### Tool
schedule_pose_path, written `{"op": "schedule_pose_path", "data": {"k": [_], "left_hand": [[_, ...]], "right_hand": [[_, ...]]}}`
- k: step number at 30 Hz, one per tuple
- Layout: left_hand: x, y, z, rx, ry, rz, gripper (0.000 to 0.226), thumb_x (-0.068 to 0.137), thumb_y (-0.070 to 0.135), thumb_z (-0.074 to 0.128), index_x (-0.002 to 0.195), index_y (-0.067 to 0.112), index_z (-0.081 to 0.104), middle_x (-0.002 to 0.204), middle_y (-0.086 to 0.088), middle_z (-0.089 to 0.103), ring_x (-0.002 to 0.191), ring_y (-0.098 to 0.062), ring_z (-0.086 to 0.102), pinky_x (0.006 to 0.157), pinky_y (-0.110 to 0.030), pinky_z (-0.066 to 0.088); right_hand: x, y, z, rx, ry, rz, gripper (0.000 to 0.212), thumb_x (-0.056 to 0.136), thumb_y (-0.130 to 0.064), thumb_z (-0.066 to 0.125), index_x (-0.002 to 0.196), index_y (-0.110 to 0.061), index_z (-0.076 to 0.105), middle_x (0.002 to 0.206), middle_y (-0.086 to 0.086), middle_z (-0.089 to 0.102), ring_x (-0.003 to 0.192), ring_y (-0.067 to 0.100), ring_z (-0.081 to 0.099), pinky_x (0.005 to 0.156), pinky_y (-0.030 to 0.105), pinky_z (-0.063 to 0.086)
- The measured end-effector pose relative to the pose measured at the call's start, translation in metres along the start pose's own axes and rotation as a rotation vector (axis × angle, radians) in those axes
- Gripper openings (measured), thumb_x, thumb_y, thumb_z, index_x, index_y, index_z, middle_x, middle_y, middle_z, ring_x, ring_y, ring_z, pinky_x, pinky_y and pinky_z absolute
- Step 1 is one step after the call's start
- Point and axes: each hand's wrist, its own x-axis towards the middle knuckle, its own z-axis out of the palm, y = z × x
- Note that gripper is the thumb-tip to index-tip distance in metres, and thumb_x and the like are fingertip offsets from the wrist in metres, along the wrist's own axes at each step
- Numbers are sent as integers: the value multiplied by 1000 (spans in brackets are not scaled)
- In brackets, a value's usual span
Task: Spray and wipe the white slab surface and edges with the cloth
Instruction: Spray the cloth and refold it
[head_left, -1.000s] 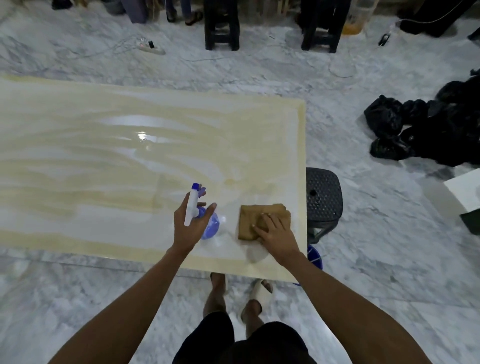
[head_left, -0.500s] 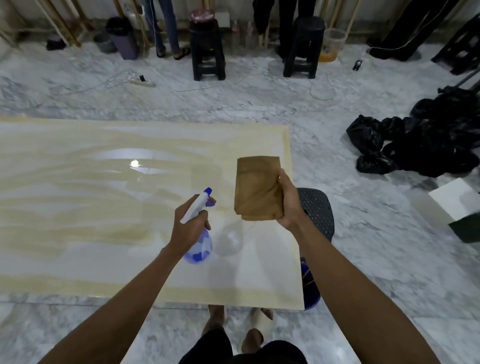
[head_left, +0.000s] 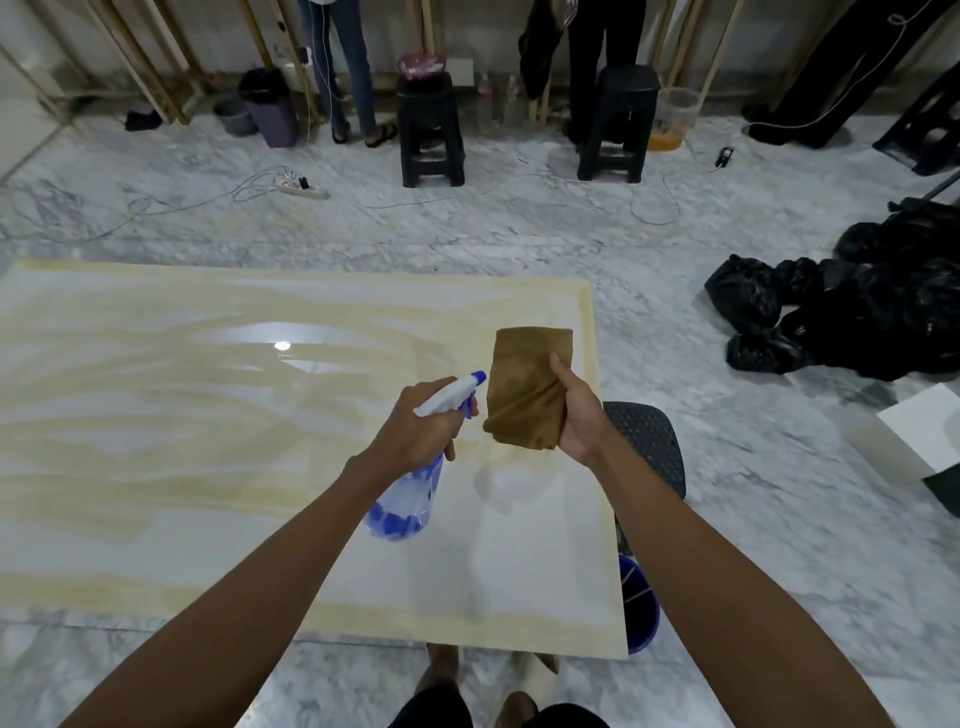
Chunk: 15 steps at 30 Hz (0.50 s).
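Hands first: left hand (head_left: 415, 434) wrapped round the neck of a spray bottle (head_left: 410, 486), fingers at the trigger, white-and-blue nozzle aimed to the right. Right hand (head_left: 579, 415) pinching a folded brown cloth (head_left: 524, 387), thumb across its front, cloth held upright and clear of everything beneath. Nozzle tip just beside the near edge of the cloth, almost touching.

Below both hands: white slab (head_left: 208, 415), glossy, streaked with yellowish bands, a lamp reflected near its middle. Hands over the slab's right end, near its right edge. No contact between cloth and slab.

Further out: dark perforated plastic stool (head_left: 652, 447) poking out from under the right edge, blue bucket (head_left: 641, 605) below it near the front corner. Black bin bags (head_left: 841, 312) heaped on the marble floor (head_left: 753, 545) to the right. Two black stools (head_left: 431, 130) by the far wall, a power strip (head_left: 304, 189) with trailing cable in front of them.

Step in hand, by the look of it: wetting the cloth rather than the slab. Much wiping left, judging by the streaks over most of the face.

Next move, probably: squeeze the trigger, lower the damp cloth flat onto the slab and sweep along the right end and edge. Calls for keeping the bottle upright and clear of the wiping path.
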Motion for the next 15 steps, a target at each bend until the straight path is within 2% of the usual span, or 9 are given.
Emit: {"op": "schedule_pose_path", "data": {"k": [4,7,9,11,13,15], "left_hand": [[6,3,-1,33,-44,-16,22,95,5,50,81,5,67,53,12,62,40,-14,56,50,-27,51],[12,1,1,49,-15,-64,21,92,10,53,76,7,67,59,2,65,42,-17,57,50,-28,50],[15,1,3,80,0,-93,21,89,14,55,70,8,65,57,-4,63,42,-18,57,52,-28,49],[18,1,3,124,22,-113,23,88,12,57,65,12,60,51,-3,59,40,-15,56,52,-27,47],[19,2,4,139,25,-130,21,89,15,59,68,14,62,53,-1,60,40,-14,58,52,-25,49],[19,3,4,129,-4,-141,20,85,26,59,79,10,68,60,-4,64,42,-16,62,54,-26,52]], "right_hand": [[1,-4,5,-16,6,-14,56,96,-56,53,132,-13,61,122,10,72,110,31,70,94,49,56],[3,-6,9,-20,3,-21,57,97,-56,52,132,-13,61,122,11,72,110,31,70,96,49,55],[4,-8,11,-18,7,-25,56,96,-56,53,132,-13,62,121,11,72,110,31,70,97,50,54],[5,-9,11,-11,-7,-30,56,96,-56,54,133,-13,61,124,12,71,113,32,68,102,52,51],[6,-11,9,-9,-21,-31,57,96,-55,54,134,-13,61,126,12,70,115,32,67,104,54,49],[8,-11,6,-11,-13,-28,59,95,-57,55,135,-14,60,126,11,69,115,33,67,105,55,47]]}}
